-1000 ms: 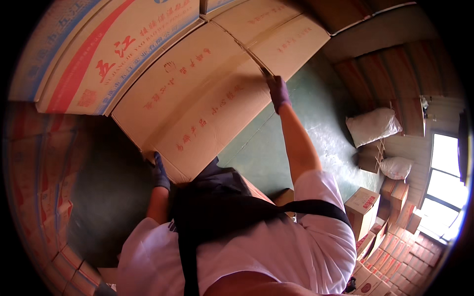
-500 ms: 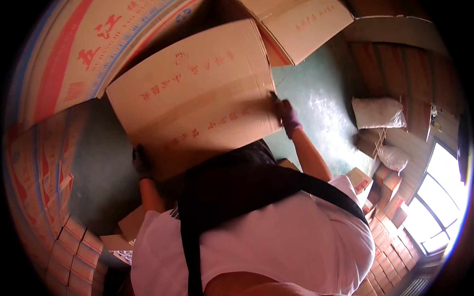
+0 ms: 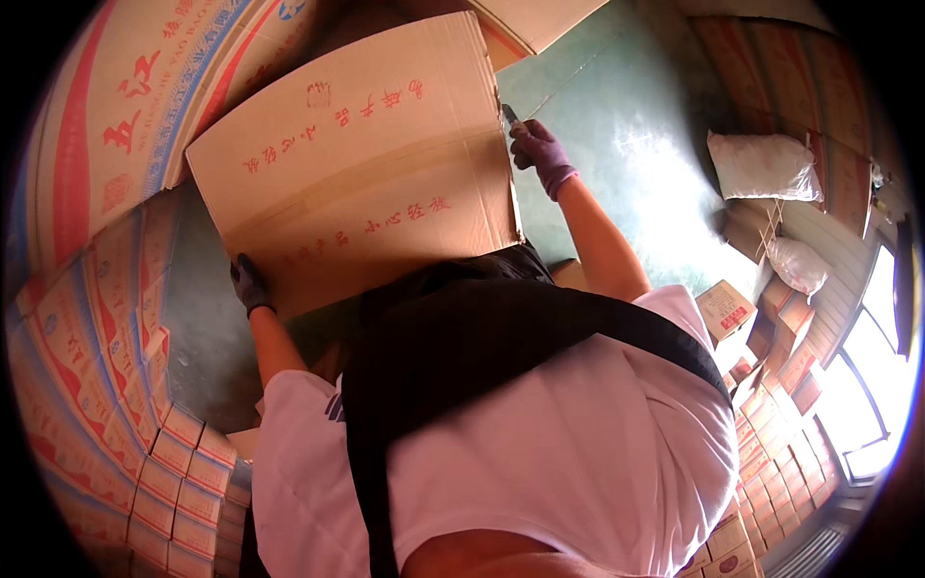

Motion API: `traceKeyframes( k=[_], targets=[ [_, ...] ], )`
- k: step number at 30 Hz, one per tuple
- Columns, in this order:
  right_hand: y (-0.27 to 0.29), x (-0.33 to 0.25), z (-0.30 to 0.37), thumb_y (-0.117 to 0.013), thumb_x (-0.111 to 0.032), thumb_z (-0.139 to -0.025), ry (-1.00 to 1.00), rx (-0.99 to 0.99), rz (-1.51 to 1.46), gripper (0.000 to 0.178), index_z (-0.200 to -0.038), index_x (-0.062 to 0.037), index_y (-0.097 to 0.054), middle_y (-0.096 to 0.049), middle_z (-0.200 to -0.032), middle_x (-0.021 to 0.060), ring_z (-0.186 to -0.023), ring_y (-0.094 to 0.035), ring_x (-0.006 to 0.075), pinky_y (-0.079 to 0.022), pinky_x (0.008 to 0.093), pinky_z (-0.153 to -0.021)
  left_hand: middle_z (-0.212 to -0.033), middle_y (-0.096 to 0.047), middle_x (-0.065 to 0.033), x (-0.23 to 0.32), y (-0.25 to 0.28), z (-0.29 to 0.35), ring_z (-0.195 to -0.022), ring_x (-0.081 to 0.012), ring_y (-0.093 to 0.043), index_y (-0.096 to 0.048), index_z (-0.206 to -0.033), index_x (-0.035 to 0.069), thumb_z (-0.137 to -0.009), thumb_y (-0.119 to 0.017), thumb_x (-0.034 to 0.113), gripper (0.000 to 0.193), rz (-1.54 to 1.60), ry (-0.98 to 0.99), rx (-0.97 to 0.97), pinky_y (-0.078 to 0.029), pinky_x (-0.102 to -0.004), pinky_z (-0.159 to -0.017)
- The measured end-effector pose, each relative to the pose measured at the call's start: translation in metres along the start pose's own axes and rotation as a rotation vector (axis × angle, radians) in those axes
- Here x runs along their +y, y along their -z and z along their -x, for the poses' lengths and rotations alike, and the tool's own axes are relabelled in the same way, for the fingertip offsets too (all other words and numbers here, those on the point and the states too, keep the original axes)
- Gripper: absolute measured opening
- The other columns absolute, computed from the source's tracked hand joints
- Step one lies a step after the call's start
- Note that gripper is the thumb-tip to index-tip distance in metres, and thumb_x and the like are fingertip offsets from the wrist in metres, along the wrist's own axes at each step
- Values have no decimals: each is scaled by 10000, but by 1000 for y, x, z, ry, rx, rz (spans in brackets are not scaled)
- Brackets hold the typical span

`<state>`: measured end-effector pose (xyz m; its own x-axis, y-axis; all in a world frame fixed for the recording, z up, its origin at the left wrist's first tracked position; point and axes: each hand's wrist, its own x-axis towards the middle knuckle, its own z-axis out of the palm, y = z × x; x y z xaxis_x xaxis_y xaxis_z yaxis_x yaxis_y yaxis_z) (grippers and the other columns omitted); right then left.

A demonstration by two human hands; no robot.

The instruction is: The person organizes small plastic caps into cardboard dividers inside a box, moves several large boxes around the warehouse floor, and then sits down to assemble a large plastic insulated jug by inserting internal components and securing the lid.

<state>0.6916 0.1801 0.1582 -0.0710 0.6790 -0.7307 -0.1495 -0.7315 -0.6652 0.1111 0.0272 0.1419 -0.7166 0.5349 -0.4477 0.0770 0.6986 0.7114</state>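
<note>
A large brown cardboard box [image 3: 356, 144] with red print and a strip of tape across its top lies in front of me. My left hand [image 3: 251, 286], in a dark glove, grips the box's near left edge; some of its fingers are hidden. Off the box's right side is my right hand [image 3: 541, 157], in a purple glove, closed around a small knife [image 3: 510, 116]. The blade points up and away, close beside the box's right edge. Only the knife's front end shows clearly.
Large printed cartons [image 3: 125, 106] stand at the far left, and another box [image 3: 540, 19] lies beyond mine. Stacked cartons [image 3: 183, 482] line the left and lower right. White sacks [image 3: 766, 166] rest at the right, near a window [image 3: 872, 376]. The floor [image 3: 626, 106] is green.
My right hand has come away from the box's right edge and moved up and left with the knife. The box and my left hand have shifted slightly left in view.
</note>
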Motion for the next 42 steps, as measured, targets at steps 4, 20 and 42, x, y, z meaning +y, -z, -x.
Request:
traceKeyframes(
  k=[4,20,42],
  targets=[
    [3,23,-3,-588,-335,-928,-42,-87,117,242,-919,-94,-574,-570,-718,-1,-602,-548,108,-450,252,-547,-1265,-547,-168,3,8,-1,-1088,-308,-549,-465,-1335,28,-878,-533,526,679,-148,14,47,-429,-390,-937],
    [48,-7,63,-600,-274,-908,-166,-99,360,233,-974,-51,-583,-548,-707,4,-622,-522,103,-451,265,-567,-1194,-611,-136,-20,13,9,-1062,-287,-567,-557,-1226,-2,-872,-590,389,529,226,-79,137,-438,-360,-899],
    [-599,32,-27,-562,-145,-848,1553,-1527,2486,284,-1099,-239,-657,-640,-1120,67,-1075,-591,282,-464,445,-893,-1158,-590,-173,11,-41,43,-1116,-336,-538,-549,-1174,75,-756,-659,469,585,-193,115,325,-403,-459,-973]
  ],
)
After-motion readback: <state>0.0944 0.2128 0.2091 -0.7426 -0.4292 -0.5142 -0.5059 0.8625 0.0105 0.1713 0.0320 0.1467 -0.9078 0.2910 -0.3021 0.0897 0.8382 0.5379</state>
